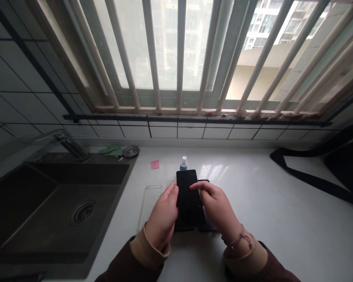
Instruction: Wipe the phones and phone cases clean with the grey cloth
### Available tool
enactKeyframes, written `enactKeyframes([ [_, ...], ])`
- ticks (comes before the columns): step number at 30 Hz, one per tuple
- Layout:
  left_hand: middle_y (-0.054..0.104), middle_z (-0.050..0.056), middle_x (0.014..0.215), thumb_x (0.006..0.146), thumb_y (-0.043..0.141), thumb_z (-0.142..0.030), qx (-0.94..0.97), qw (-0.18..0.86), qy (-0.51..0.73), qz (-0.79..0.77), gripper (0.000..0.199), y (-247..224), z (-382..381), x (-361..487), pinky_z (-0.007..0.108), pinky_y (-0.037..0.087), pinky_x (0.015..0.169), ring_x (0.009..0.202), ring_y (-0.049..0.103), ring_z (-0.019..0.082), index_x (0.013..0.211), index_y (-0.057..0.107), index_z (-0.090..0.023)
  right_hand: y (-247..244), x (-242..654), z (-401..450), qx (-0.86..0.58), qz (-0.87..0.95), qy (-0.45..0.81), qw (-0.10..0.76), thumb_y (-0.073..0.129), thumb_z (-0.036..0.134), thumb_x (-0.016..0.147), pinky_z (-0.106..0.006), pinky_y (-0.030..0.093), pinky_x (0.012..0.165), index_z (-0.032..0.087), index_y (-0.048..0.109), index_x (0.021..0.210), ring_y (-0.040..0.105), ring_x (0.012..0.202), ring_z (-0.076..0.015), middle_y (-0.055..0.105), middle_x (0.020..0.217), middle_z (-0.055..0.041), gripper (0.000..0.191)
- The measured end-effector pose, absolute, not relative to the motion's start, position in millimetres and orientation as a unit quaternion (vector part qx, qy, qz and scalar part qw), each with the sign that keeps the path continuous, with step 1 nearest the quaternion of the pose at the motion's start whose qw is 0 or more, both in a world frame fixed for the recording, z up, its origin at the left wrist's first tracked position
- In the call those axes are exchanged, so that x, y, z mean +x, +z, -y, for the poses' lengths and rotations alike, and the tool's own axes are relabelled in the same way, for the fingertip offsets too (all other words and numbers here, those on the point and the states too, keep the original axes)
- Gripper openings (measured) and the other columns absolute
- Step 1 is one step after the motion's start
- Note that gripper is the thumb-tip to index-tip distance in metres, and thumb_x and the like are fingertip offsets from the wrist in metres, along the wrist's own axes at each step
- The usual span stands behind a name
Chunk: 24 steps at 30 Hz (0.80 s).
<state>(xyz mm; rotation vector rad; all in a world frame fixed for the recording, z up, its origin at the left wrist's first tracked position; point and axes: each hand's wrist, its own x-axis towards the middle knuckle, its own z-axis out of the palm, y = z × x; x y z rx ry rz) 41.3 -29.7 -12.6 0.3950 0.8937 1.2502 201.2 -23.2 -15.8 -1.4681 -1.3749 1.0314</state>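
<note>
Black smartphone, dark glossy face up, no marks discernible, is placed mid-counter on dark flat item, between both hands. Phone is held at left edge by left hand, fingers hidden beneath. Right hand is rested on upper right of face, not closed round phone; index fingertip touching. Hands apart. Steady edge hold, light fingertip contact advised. White countertop bears clear plastic case, spray bottle, pink sticky note.

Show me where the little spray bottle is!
In the head view, the small spray bottle stands on the white counter just beyond the top of the black phone, with the pink sticky note to its left.
</note>
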Motion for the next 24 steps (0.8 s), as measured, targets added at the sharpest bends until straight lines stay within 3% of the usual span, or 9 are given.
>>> enactKeyframes([
  [6, 0.079, 0.012, 0.116, 0.092, 0.076, -0.018, 0.239, 0.739, 0.466, -0.423, 0.043, -7.0, 31.4, 40.4, 0.026, 0.062, 0.074, 0.092, 0.077, 0.021, 0.135, 0.074, -0.020, -23.6, 212.3, 14.6, -0.601, 0.481, 0.459, 0.443, 0.050, 0.027, 0.081, -0.026, 0.043, 0.060, 0.020, 0.078, 0.085, 0.059, 0.068, -0.0171, 0.073, 0.077, -0.0013, 0.029],
  [12, 0.079, 0.013, 0.108, 0.092, 0.079, -0.022, 0.263, 0.792, 0.407, -0.370, 0.041, -2.5, 35.0, 43.9, 0.035, 0.061, 0.094, 0.101, 0.077, 0.023, 0.132, 0.075, -0.017, -22.6, 229.8, 7.2, -0.616, 0.442, 0.460, 0.462, 0.055, 0.033, 0.081, -0.026, 0.036, 0.053, 0.018, 0.080, 0.089, 0.051, 0.056, -0.0149, 0.068, 0.066, -0.0014, 0.031],
  [18, 0.078, 0.017, 0.107, 0.096, 0.075, -0.025, 0.298, 0.737, 0.400, -0.456, 0.043, -0.4, 37.7, 45.5, 0.033, 0.060, 0.089, 0.095, 0.077, 0.022, 0.136, 0.069, -0.010, -22.4, 268.5, 2.0, -0.670, 0.433, 0.358, 0.485, 0.056, 0.032, 0.079, -0.027, 0.031, 0.051, 0.016, 0.083, 0.092, 0.044, 0.051, -0.0136, 0.060, 0.057, 0.0010, 0.034],
  [21, 0.077, 0.019, 0.106, 0.096, 0.075, -0.029, 0.321, 0.733, 0.389, -0.457, 0.038, 0.3, 37.5, 44.7, 0.034, 0.060, 0.087, 0.093, 0.077, 0.023, 0.128, 0.072, -0.008, -29.5, 293.1, 2.8, -0.718, 0.450, 0.326, 0.419, 0.054, 0.032, 0.081, -0.028, 0.028, 0.048, 0.017, 0.085, 0.094, 0.041, 0.047, -0.0144, 0.054, 0.050, 0.0021, 0.037],
  [24, 0.077, 0.019, 0.104, 0.096, 0.076, -0.031, 0.328, 0.732, 0.386, -0.455, 0.037, -0.4, 36.8, 43.5, 0.034, 0.061, 0.084, 0.091, 0.076, 0.023, 0.125, 0.074, -0.009, -36.6, 309.4, 4.9, -0.744, 0.481, 0.305, 0.349, 0.054, 0.028, 0.078, -0.028, 0.026, 0.047, 0.018, 0.086, 0.089, 0.042, 0.046, -0.0151, 0.058, 0.051, 0.0001, 0.035],
])
